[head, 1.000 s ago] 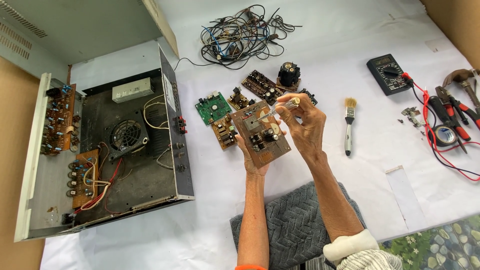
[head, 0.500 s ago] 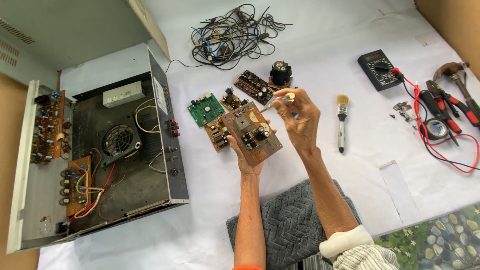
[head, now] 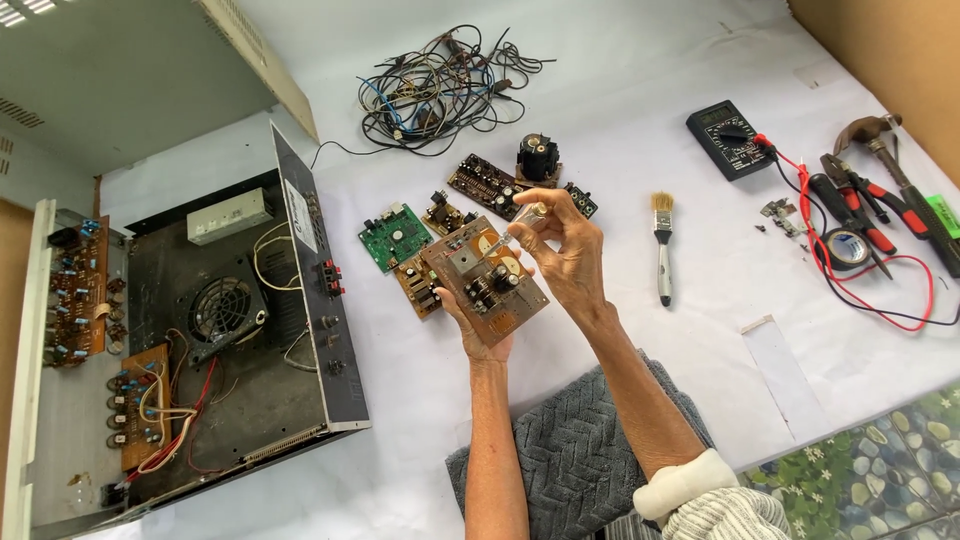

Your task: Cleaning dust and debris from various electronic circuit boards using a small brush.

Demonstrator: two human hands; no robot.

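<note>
My left hand (head: 478,335) holds up a brown circuit board (head: 484,279) from beneath, its component side facing me, above the white table cover. My right hand (head: 570,250) pinches a thin metal tool (head: 512,227) with a pale handle, and its tip touches the upper middle of the board. Just behind the held board, several smaller boards lie on the cover: a green one (head: 394,237), a brown one (head: 418,285) and a long dark one (head: 488,185).
An opened amplifier chassis (head: 190,330) with a fan and wiring fills the left. A cable tangle (head: 435,85) lies at the back. A brush (head: 663,245), a multimeter (head: 730,138) with red leads, pliers (head: 860,200) and tape sit right. A grey mat (head: 575,455) lies below.
The view has shifted slightly. Both hands stay on the board, and the right hand has lowered the tool's tip onto it.
</note>
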